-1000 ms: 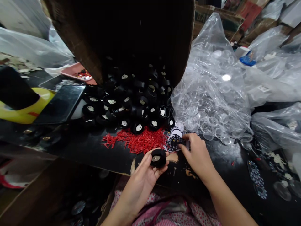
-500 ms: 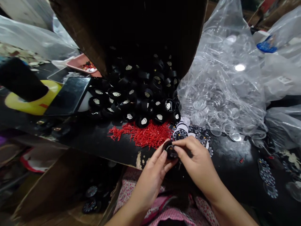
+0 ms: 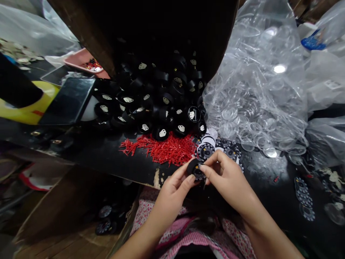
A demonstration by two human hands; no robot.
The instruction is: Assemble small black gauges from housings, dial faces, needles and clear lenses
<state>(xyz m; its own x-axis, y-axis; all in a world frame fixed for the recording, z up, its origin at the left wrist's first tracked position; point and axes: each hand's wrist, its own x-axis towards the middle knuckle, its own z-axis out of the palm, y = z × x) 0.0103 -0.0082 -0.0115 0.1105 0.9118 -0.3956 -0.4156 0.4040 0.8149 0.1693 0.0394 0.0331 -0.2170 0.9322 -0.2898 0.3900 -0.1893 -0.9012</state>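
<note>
My left hand (image 3: 178,185) is closed round a small black round housing (image 3: 192,166), its thumb along the lower rim. A black dial disc (image 3: 198,172) with white markings sits at the housing's open face, turned up toward me. With thumb and fingertips my right hand (image 3: 219,171) pinches at the dial's upper right edge; whether it lies fully flat in the housing I cannot tell. Just beyond my hands lie a heap of thin red pointers (image 3: 172,149) and a pile of loose printed dials (image 3: 206,151), some showing white backs.
A tipped box (image 3: 107,57) spills many black housings (image 3: 161,133) onto the black table. To the right a plastic bag (image 3: 256,90) holds clear round lenses. A phone (image 3: 68,100) leans by yellow tape (image 3: 48,91) at left. An open carton (image 3: 54,219) stands below the table edge.
The dial now faces up more openly in the housing, and my left thumb has shifted down to its rim. My right fingers have curled closer in. The view has moved slightly.
</note>
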